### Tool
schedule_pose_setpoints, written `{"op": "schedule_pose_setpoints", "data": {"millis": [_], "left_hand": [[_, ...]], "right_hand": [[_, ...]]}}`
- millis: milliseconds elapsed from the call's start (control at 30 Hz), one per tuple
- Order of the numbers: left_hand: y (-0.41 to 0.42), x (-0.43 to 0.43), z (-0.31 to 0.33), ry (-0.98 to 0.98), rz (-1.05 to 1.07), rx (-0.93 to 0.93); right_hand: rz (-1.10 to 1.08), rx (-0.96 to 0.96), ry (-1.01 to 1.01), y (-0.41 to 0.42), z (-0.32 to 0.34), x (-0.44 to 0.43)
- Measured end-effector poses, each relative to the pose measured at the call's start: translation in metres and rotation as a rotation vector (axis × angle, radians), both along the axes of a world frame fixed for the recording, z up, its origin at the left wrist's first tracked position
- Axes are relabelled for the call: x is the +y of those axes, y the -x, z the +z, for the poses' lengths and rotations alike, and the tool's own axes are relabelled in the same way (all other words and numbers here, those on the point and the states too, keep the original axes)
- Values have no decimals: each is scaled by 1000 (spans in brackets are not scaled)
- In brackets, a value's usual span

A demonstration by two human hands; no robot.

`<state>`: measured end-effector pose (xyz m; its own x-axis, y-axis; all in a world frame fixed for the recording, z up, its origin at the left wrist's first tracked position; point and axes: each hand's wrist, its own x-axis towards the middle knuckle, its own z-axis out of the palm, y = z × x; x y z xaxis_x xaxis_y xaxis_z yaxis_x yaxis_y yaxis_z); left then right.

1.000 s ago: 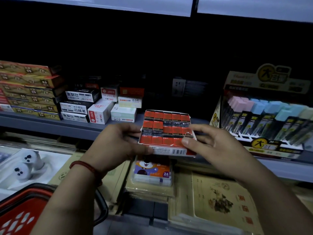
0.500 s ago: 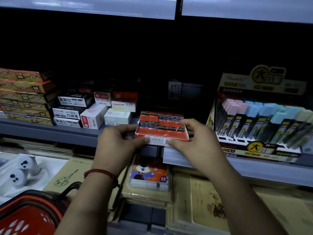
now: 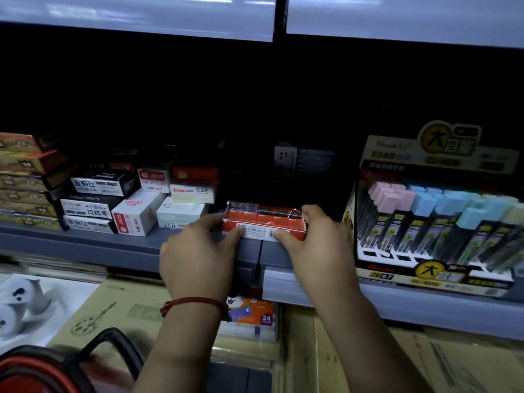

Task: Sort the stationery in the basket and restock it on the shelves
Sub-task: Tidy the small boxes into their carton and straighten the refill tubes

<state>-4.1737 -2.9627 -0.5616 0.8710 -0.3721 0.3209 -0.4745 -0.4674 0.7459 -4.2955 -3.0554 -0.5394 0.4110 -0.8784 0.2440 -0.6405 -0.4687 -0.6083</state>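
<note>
As left hand [image 3: 198,256], right hand [image 3: 317,251] grip it, red box [image 3: 263,219] sits on shelf [image 3: 113,245].

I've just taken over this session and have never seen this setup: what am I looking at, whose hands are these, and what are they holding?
There is no machine here. A person wears one camera on the head, looking forward and down, so this single picture is their own view of a shop shelf. The left hand and the right hand grip a red pack of small items by its two ends, fingers curled round it, at the front edge of the grey shelf. Left of it stand small stacked boxes. To its right is a display of pencil-lead tubes. On the level below lies a 24-colour pack. The red basket is at bottom left.
</note>
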Motion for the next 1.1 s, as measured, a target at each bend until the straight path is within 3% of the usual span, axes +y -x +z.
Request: {"op": "schedule_pose_setpoints", "data": {"millis": [300,533,800,1100], "left_hand": [[3,-11,-2,-100,70,-76],[12,6,9,-225,-104,-146],[68,32,36,-25,-386,-368],[124,10,35,10,-590,-373]], "right_hand": [[-109,110,79,-7,-4,5],[128,-32,18,14,2,13],[328,-52,137,87,10,50],[149,-180,183,151,11,29]]}}
